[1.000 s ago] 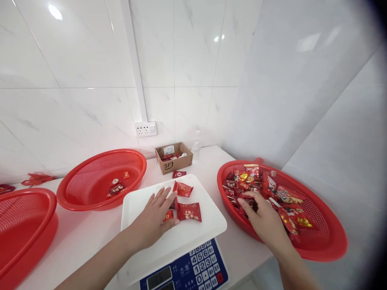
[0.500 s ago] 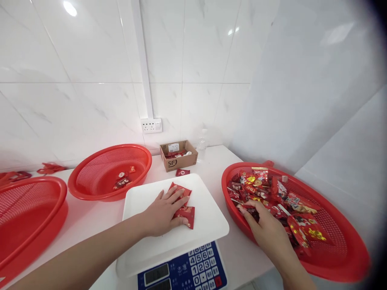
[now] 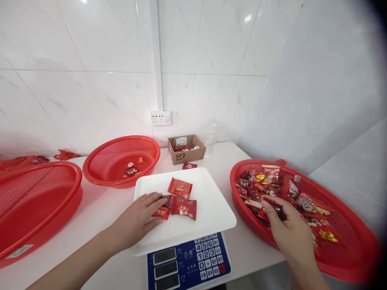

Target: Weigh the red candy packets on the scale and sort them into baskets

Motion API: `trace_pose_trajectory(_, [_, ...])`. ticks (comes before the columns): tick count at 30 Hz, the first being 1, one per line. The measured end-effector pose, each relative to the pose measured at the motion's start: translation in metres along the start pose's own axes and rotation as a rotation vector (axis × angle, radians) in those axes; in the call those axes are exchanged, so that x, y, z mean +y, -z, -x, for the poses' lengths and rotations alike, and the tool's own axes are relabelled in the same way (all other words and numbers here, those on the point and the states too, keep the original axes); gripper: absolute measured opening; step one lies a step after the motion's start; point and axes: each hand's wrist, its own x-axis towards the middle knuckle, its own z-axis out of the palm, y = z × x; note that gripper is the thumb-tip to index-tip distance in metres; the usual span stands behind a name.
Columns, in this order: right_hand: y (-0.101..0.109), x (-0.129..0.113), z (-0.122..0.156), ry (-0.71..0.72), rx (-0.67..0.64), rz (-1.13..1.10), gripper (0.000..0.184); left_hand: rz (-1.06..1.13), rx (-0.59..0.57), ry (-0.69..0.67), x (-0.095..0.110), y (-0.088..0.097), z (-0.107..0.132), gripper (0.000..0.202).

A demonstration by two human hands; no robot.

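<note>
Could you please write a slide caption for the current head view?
Left hand over red packets on a white scale tray; right hand over a red basket holding more packets.

A white table (image 3: 102, 205) carries 3 red baskets (image 3: 102, 161), 1 scale (image 3: 189, 262), 1 box (image 3: 190, 156), 1 packet (image 3: 189, 165) and 1 bottle (image 3: 211, 135).

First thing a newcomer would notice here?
Probably the big red basket on the right, piled with shiny snack packets, with the right hand at them. Next, the white tray in the middle, on a scale with a blue keypad panel, where the left hand reaches over a few red packets.
</note>
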Motion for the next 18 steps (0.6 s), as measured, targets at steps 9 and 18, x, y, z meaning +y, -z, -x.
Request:
trace_pose_trajectory(9, [0.002, -0.003, 0.002, 0.011, 0.05, -0.044, 0.043, -0.004, 0.148, -0.044, 0.006, -0.008, 0.0, 0.03])
trace_pose_trajectory(18, [-0.024, -0.047, 0.029, 0.164, -0.38, -0.34, 0.041, 0.073, 0.052, -0.058, 0.017, -0.009, 0.002, 0.026])
